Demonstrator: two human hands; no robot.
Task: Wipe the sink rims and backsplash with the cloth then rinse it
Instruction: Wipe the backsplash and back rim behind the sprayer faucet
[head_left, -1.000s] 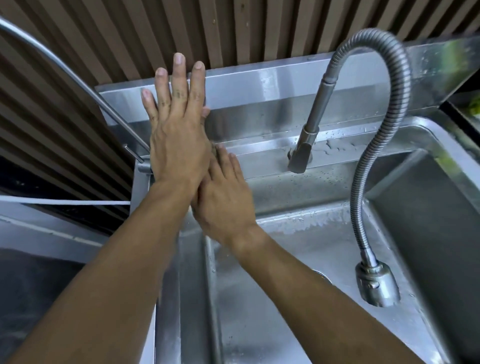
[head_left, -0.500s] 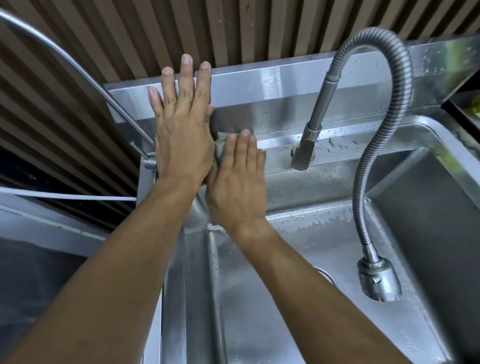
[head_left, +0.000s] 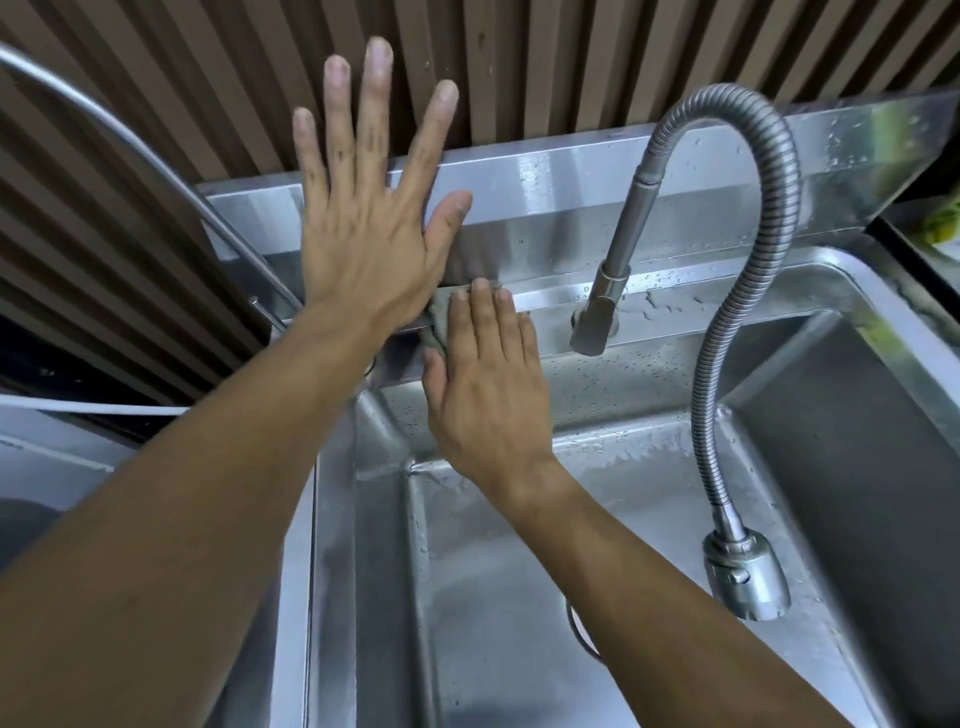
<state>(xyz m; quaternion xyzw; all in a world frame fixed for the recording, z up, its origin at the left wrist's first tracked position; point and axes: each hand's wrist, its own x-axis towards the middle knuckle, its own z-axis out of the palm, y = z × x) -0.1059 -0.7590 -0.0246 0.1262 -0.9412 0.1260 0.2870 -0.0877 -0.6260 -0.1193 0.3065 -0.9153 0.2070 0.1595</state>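
Observation:
A grey cloth (head_left: 440, 317) lies on the back rim (head_left: 670, 304) of the steel sink, mostly hidden under my right hand (head_left: 488, 395). That hand presses flat on the cloth, fingers together and pointing at the backsplash (head_left: 561, 208). My left hand (head_left: 366, 223) is held up with its fingers spread, in front of the left end of the backsplash and the slatted wall; it holds nothing. Its thumb reaches toward the cloth.
A flexible steel faucet hose (head_left: 748, 270) arches over the basin (head_left: 519, 597), its spray head (head_left: 745, 577) hanging at the right. The faucet base (head_left: 595, 325) stands on the rim just right of my right hand. A thin metal pipe (head_left: 130, 140) crosses the left.
My right hand has slid the cloth to the right along the back rim, out from under my left hand. My left hand has lifted and spread its fingers.

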